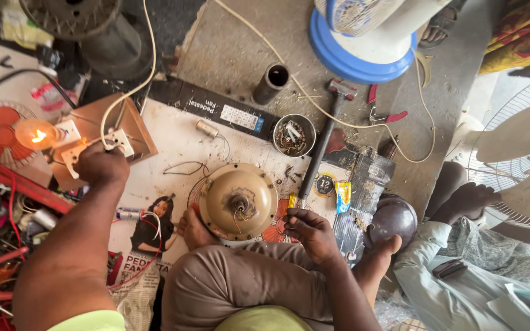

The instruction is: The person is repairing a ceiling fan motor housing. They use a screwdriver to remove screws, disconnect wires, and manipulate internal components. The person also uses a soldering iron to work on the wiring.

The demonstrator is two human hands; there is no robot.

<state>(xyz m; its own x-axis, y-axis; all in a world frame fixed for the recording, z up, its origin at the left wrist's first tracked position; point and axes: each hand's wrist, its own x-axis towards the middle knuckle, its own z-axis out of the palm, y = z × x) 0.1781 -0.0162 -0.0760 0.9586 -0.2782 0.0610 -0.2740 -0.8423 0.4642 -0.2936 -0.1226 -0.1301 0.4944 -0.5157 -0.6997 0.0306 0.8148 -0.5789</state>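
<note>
My left hand (100, 164) reaches out to a wooden switch board (131, 125) at the left and rests on a white socket with a pale cable (148, 67) plugged in. A glowing bulb (32, 133) burns on that board. My right hand (311, 232) grips a screwdriver (294, 200) with a yellow and red handle beside a beige round fan motor housing (238, 199). The motor lies on a flattened cardboard box (173, 138) between my bare foot (194, 230) and my bent knee.
A small tin of screws (294, 135), a hammer (327, 132), red pliers (380, 111), a dark pipe piece (272, 83) and a capacitor (207, 128) lie beyond the motor. A blue-based fan (363, 43) stands behind. Another person sits at the right by a fan guard (522, 153).
</note>
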